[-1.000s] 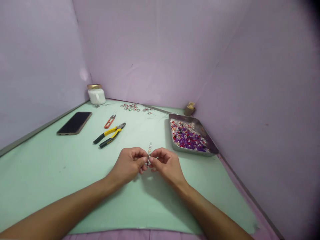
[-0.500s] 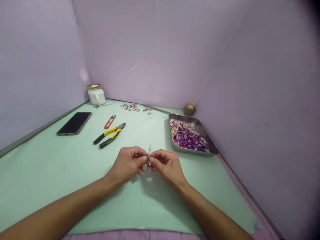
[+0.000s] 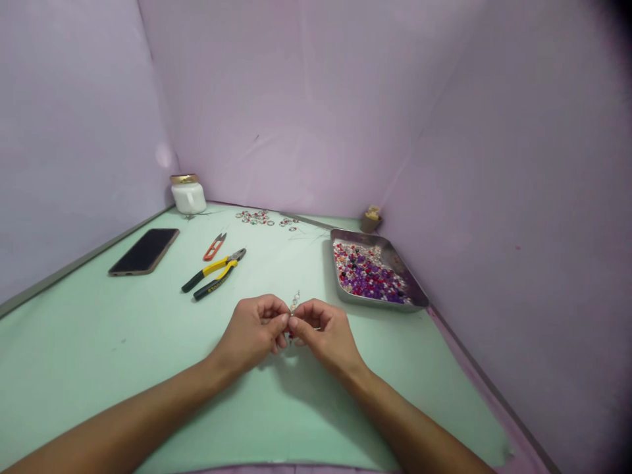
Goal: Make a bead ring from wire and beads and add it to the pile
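A short strand of beads [image 3: 295,303] with pale and dark red beads is pinched between both hands above the green table surface. My left hand [image 3: 257,328] grips it from the left with thumb and forefinger. From the right, my right hand [image 3: 323,332] closes its thumb and fingers on the same strand, the two sets of fingertips touching or nearly so. The strand's pale upper end sticks up past the fingers, and its dark red lower end shows below them. Its middle is hidden by the fingertips.
A metal tray [image 3: 380,305] of mixed beads stands at the right. Yellow-black pliers [image 3: 214,273], orange thread snips [image 3: 214,247] and a phone [image 3: 144,251] lie at the left. Behind are several beaded rings [image 3: 254,217], a white jar [image 3: 188,197] and a small brown pot [image 3: 370,221].
The pale upper end of the strand leans slightly more to the right. Both hands keep their pinch, with fingertips slightly closer together. The whole view has shifted a little.
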